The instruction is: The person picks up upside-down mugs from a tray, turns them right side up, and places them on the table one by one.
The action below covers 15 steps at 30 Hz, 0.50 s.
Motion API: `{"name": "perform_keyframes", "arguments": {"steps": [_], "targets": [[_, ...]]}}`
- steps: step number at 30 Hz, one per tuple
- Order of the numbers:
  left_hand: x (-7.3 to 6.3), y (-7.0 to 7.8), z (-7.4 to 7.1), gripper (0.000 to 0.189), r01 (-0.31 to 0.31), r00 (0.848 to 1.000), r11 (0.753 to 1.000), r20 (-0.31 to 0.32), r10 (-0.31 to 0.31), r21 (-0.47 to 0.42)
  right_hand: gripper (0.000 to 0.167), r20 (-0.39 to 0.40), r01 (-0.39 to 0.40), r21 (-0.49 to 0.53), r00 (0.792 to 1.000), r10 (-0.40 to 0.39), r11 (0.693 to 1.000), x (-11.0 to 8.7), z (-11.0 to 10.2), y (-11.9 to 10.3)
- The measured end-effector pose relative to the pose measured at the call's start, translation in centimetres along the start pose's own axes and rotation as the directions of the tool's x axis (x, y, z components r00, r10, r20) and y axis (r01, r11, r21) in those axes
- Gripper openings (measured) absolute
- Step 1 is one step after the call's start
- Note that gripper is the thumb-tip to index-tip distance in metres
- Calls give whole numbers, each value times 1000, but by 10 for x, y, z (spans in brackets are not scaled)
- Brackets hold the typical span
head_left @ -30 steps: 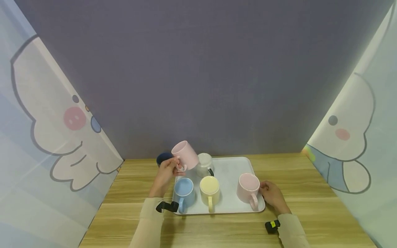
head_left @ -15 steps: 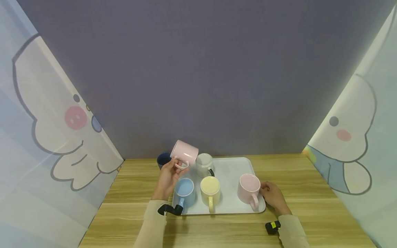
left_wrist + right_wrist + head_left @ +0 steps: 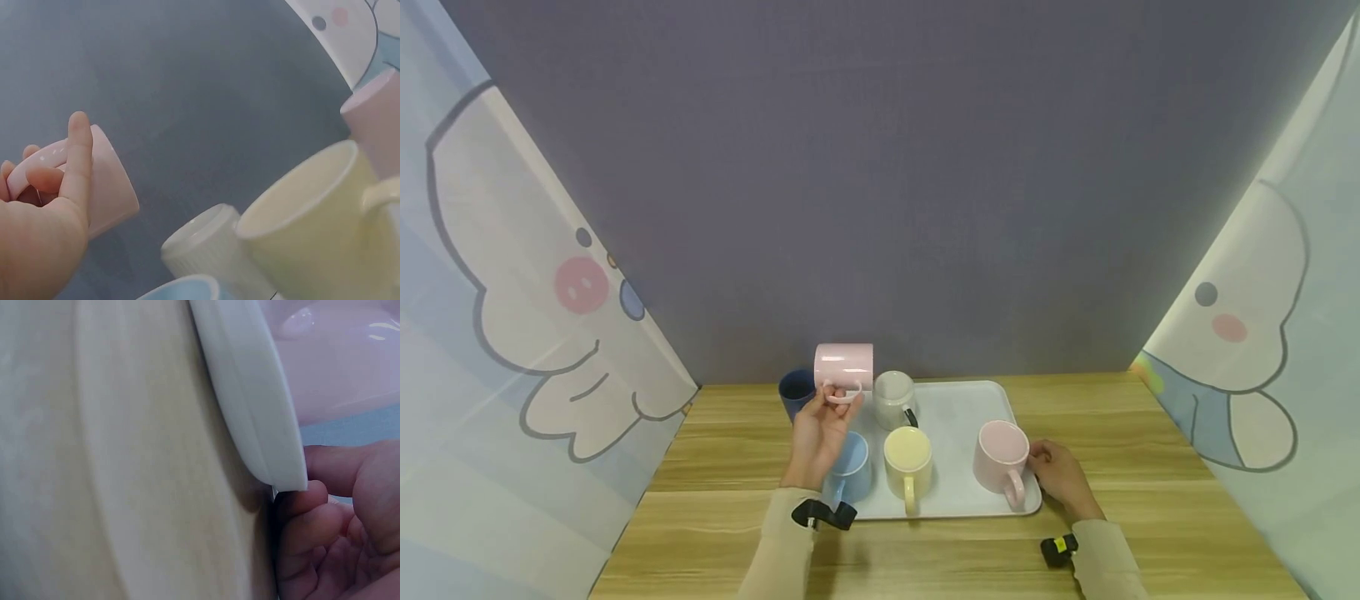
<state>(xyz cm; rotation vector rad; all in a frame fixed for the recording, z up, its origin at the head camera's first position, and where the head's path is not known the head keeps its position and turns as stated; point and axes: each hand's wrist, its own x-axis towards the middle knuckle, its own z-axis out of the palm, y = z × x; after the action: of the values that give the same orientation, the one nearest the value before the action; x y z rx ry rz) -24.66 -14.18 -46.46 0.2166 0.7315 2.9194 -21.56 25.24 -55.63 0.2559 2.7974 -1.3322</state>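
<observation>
My left hand (image 3: 818,440) grips the handle of a pink mug (image 3: 844,364), held on its side above the back left of a white tray (image 3: 951,417). In the left wrist view the index finger lies along this pink mug's wall (image 3: 112,187). At the tray's front right, my right hand (image 3: 1062,479) pinches the rim, thumb over it and fingers curled beneath, as the right wrist view shows. Close to those fingertips stands a second pink mug (image 3: 997,458) on the tray.
A yellow mug (image 3: 908,468), a white mug (image 3: 892,404) and a light blue mug (image 3: 855,458) stand on the tray's left half. A dark blue mug (image 3: 794,387) stands at the back left. Behind the wooden table (image 3: 715,467) rises a grey wall (image 3: 925,208).
My left hand has turned the held pink mug from a slant to level on its side, its handle now underneath. The left forearm has shifted slightly right; my right hand stays put.
</observation>
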Motion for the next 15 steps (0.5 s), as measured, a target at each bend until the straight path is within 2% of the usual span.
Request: {"name": "perform_keyframes", "arguments": {"steps": [5, 6, 9, 12, 13, 15], "targets": [[-2, -4, 1, 32, -27, 998, 999, 56, 28, -27, 26, 1, -1, 6, 1000, 1, 1000, 0, 0, -1], [-1, -5, -3, 30, -28, 995, 998, 90, 33, -52, 26, 1, -2, 7, 1000, 2, 1000, 0, 0, -1], [-2, -7, -2, 29, -37, 994, 998, 105, 43, -58, 27, 1, -6, 9, 1000, 6, 1000, -1, 0, -1], [-2, -8, 0, 31, -27, 998, 998, 57, 31, -63, 27, 2, -8, 5, 1000, 8, 1000, 0, 0, -1], [-4, -7, 4, 34, -23, 1000, 999, 16, 23, -43, 27, 3, -8, 2, 1000, 8, 1000, 0, 0, -1], [-3, -7, 6, 36, -6, 1000, 999, -22, 5, -52, 27, 2, -8, -2, 1000, 8, 1000, 0, 0, -1]]}}
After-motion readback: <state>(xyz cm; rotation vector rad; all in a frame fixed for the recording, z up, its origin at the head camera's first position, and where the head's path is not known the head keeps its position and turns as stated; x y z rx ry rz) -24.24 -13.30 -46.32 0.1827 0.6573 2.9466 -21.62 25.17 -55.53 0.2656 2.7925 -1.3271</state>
